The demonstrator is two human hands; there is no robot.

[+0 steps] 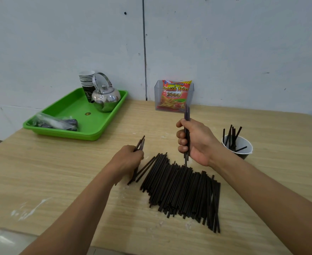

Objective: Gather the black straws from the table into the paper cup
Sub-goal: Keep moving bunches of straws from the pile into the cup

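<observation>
Head view: the right hand (193,142) is gripping a small bunch of black straws (187,115) upright. The left hand (129,159) is pinching a few more. The big pile (184,188) is lying on the table (59,172) at 6 o'clock, too many to count. I think the bunch is going next into the one paper cup (244,141) at 3 o'clock, which is holding about seven.

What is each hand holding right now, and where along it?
The right hand grips an upright bundle of black straws around its middle. The left hand grips a few straws around their middle, slanted.
</observation>
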